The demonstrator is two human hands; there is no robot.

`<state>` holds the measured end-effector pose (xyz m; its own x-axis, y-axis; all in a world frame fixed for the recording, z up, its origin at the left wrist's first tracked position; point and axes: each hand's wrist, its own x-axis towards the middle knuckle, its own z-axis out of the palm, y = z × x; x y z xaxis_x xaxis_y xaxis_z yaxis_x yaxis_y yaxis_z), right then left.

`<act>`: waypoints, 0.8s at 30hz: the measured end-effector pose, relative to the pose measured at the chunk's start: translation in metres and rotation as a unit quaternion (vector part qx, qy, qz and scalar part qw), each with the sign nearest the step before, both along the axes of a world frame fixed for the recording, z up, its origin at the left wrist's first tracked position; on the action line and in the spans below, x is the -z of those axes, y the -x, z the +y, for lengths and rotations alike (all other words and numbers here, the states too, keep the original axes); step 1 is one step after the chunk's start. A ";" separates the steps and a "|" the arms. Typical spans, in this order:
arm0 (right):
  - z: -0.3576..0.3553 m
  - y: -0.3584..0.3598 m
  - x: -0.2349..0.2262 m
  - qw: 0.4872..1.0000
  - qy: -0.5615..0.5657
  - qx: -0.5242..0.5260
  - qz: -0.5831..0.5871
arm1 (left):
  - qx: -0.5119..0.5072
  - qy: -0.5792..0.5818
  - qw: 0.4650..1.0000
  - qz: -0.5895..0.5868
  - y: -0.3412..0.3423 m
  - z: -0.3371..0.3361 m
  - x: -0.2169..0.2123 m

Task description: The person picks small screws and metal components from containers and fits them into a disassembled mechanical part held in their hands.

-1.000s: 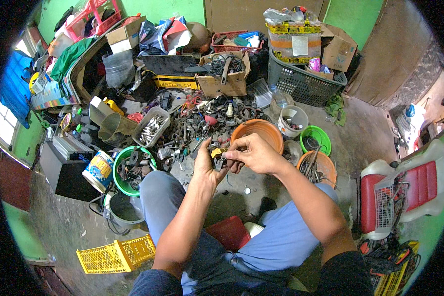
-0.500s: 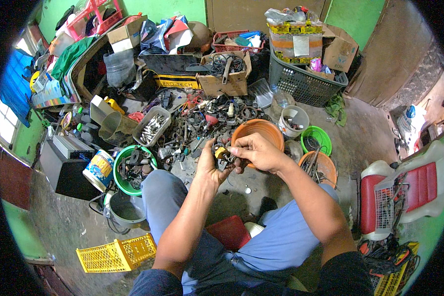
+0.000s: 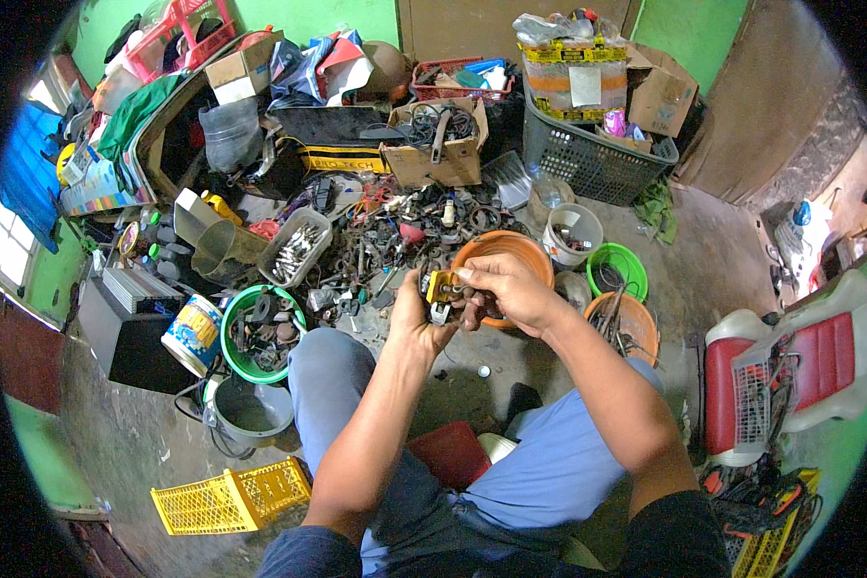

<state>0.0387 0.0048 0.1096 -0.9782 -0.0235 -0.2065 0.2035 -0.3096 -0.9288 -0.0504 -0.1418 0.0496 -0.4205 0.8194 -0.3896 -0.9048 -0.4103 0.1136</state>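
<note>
In front of my knees, both hands meet on a small yellow-and-black part with a shiny metal piece (image 3: 440, 287). My left hand (image 3: 416, 316) is closed around its left side and underside. The fingers of my right hand (image 3: 506, 289) pinch it from the right; their tips partly hide it, so its exact kind does not show. Just behind my right hand stands an orange basin (image 3: 525, 247). Beyond both hands a heap of mixed dark small parts (image 3: 395, 231) spreads over the floor.
On the left are a green basin of dark parts (image 3: 229, 339), a grey bucket (image 3: 250, 409) and a yellow crate (image 3: 212, 503). To the right stand a white bucket (image 3: 588, 252), a bright green basin (image 3: 636, 279) and another orange basin (image 3: 645, 332). A large grey basket (image 3: 588, 159) is behind.
The yellow-and-black part has turned in my hands, so more of its yellow face and metal piece shows. My hands stay in nearly the same place, both holding it.
</note>
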 end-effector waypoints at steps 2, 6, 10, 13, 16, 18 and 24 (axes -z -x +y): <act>0.001 0.002 0.003 0.992 -0.126 -0.001 0.026 | 0.001 0.003 1.000 0.000 0.000 0.006 0.003; 0.002 -0.002 -0.001 0.899 -0.424 0.036 0.107 | -0.098 0.116 0.988 -0.004 -0.009 0.023 -0.004; 0.001 -0.010 0.001 0.809 -0.536 0.089 0.224 | -0.098 0.133 0.986 0.012 -0.009 0.029 -0.001; 0.000 -0.014 -0.005 0.823 -0.525 0.049 0.211 | -0.104 0.124 0.987 -0.010 -0.009 0.027 0.000; 0.002 -0.016 -0.013 0.853 -0.497 0.006 0.158 | -0.070 0.095 0.993 0.004 -0.003 0.021 0.010; 0.002 -0.018 -0.019 0.872 -0.474 -0.014 0.125 | -0.068 0.115 0.991 0.001 -0.007 0.024 0.000; 0.006 -0.016 -0.015 0.897 -0.425 -0.031 0.117 | -0.064 0.099 0.992 -0.046 -0.008 0.025 -0.015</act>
